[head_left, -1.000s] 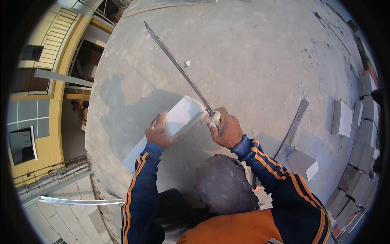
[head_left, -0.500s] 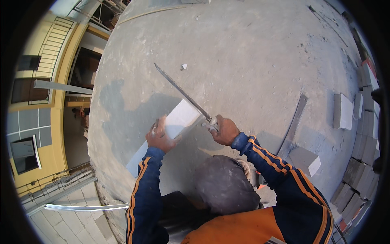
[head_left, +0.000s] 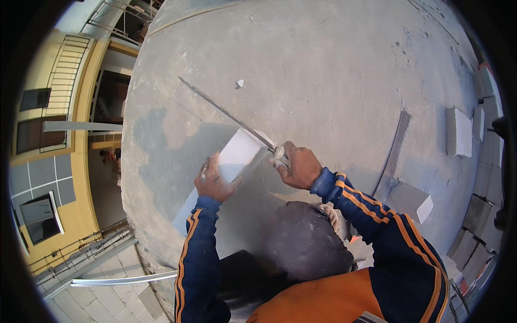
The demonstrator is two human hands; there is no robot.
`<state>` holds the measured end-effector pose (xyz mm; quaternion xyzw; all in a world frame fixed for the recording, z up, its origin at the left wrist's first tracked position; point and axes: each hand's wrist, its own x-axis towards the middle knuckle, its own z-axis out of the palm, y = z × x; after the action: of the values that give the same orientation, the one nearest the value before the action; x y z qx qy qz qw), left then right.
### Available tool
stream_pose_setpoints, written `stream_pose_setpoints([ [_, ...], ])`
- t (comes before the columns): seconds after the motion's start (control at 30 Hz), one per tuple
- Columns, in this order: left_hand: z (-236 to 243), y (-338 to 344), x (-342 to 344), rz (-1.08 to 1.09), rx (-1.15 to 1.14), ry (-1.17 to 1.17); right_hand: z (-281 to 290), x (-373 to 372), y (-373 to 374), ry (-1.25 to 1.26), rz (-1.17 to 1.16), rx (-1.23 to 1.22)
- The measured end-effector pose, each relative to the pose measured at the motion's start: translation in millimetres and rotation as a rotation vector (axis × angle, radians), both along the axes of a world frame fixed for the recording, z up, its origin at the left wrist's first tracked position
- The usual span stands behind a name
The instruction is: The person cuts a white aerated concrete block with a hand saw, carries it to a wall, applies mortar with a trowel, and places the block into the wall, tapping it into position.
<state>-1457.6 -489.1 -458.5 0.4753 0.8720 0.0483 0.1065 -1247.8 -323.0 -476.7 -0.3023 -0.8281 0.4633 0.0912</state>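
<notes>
My left hand is closed around the side of a long white lightweight concrete block, which slants from lower left to upper right. My right hand grips the whitish, dusty handle of a long, thin machete-like blade. The blade points up and left, its lower part lying across the block's far end. Seen almost edge-on, it shows little of its face, so whether it bites into the block I cannot tell. The block's lower end passes behind my left forearm.
On the grey concrete floor, a small white chip lies beyond the blade. To the right are a dark flat strip, a cut block, an upright block and stacked blocks. A yellow building stands left.
The blade's tip has swung left and slightly up, and the blade lies flatter across the block's end. My right hand has moved slightly. The left still holds the block.
</notes>
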Motion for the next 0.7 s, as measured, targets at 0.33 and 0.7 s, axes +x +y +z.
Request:
stream_pose_setpoints([
  [0.33, -1.0, -0.3, -0.2, 0.012, 0.071, -0.037, -7.8, -4.6, 16.1, -0.072, 0.091, -0.025],
  [0.7, -3.1, 2.6, -0.9, 0.003, 0.041, 0.006, -25.8, 0.0, 13.4, -0.013, 0.075, 0.03],
])
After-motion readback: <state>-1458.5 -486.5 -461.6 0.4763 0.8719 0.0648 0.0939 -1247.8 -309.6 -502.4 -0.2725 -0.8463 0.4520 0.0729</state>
